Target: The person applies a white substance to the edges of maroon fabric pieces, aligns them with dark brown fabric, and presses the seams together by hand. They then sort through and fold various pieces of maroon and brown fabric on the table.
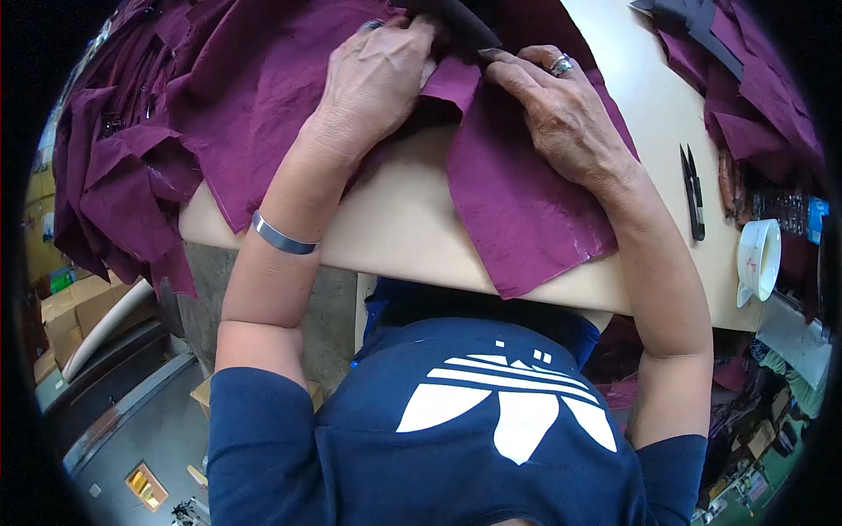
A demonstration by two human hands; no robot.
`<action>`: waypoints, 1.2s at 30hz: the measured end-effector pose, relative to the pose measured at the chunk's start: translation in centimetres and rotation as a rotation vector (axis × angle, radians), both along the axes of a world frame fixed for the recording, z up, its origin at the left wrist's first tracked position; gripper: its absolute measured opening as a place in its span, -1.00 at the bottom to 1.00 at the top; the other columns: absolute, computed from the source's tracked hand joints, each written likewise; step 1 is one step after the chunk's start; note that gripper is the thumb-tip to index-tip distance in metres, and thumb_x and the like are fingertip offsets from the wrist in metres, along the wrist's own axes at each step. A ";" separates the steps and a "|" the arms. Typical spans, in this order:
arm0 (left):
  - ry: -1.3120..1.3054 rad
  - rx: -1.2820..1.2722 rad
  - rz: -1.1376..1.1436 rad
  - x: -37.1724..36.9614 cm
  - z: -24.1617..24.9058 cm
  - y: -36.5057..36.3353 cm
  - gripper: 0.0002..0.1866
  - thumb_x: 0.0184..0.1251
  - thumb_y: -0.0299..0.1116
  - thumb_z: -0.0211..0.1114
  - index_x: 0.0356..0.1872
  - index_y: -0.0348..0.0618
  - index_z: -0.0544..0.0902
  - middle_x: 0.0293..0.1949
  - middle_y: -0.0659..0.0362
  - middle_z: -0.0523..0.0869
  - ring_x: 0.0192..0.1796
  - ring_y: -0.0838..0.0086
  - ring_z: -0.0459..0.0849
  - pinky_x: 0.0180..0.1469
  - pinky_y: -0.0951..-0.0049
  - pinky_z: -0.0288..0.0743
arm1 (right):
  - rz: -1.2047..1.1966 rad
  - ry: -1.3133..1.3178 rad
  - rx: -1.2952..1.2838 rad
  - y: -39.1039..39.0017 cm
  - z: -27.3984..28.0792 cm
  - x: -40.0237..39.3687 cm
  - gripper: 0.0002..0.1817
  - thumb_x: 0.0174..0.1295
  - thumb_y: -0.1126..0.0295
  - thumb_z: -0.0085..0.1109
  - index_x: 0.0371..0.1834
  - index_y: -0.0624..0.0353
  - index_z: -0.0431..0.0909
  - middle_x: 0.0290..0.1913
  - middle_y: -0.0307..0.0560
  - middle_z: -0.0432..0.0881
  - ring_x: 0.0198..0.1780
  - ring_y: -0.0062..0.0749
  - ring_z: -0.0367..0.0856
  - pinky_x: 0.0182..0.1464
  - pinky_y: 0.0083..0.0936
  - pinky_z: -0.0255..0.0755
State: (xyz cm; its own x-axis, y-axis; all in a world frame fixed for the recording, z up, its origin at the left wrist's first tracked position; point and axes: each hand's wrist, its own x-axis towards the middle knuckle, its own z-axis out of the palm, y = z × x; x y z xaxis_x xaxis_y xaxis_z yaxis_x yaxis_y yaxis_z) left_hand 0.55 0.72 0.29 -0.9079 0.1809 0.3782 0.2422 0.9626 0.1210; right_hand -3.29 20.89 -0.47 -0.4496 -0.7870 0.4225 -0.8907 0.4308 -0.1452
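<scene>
Maroon fabric (pixel 526 202) lies across the pale table, with one pointed panel hanging toward its front edge. My left hand (pixel 377 83) is closed on the fabric near the top of the view, its fingertips partly hidden in the folds. To its right, my right hand (pixel 561 114) pinches the cloth between thumb and forefinger, its other fingers curled above it. A dark, stiff-looking strip (pixel 465 22) lies between the two hands, along the upper side of the cloth. What sits directly under the fingertips is hard to see.
A large heap of maroon pieces (pixel 132 158) hangs off the table's left side. On the right of the table (pixel 395 219) lie black thread snips (pixel 692 193), a white cup-like container (pixel 759 261) and more maroon and dark pieces (pixel 745 96). Cardboard boxes (pixel 83 311) stand at lower left.
</scene>
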 end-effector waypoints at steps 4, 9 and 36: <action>-0.066 -0.077 0.147 0.7 0.8 -0.1 -0.55 0.06 -0.39 0.24 0.01 -0.32 0.40 -0.08 -0.18 0.53 -0.12 -0.06 0.54 -0.03 0.16 0.42 | 0.005 -0.029 -0.043 0.0 0.1 0.4 -0.58 -0.04 0.71 -0.05 -0.04 0.18 0.45 0.05 -0.12 0.54 0.02 -0.14 0.44 0.09 -0.34 0.36; -0.078 0.181 0.049 0.5 1.6 -0.1 -0.57 0.05 -0.52 0.15 0.03 -0.34 0.38 -0.10 -0.18 0.52 -0.13 -0.02 0.55 -0.01 0.15 0.41 | 0.022 0.007 -0.036 0.1 -0.3 0.1 -0.60 -0.03 0.70 -0.05 -0.06 0.19 0.45 0.07 -0.13 0.53 0.03 -0.16 0.44 0.08 -0.35 0.36; -0.196 0.129 0.011 0.8 1.3 -3.4 -0.58 0.16 -0.32 0.13 0.08 -0.10 0.41 -0.20 -0.09 0.64 -0.07 0.10 0.60 -0.03 0.19 0.45 | -0.082 -0.119 0.015 -0.8 0.7 0.6 -0.49 0.10 0.65 -0.17 0.13 -0.07 0.34 -0.17 0.09 0.54 -0.15 0.04 0.48 -0.12 -0.19 0.38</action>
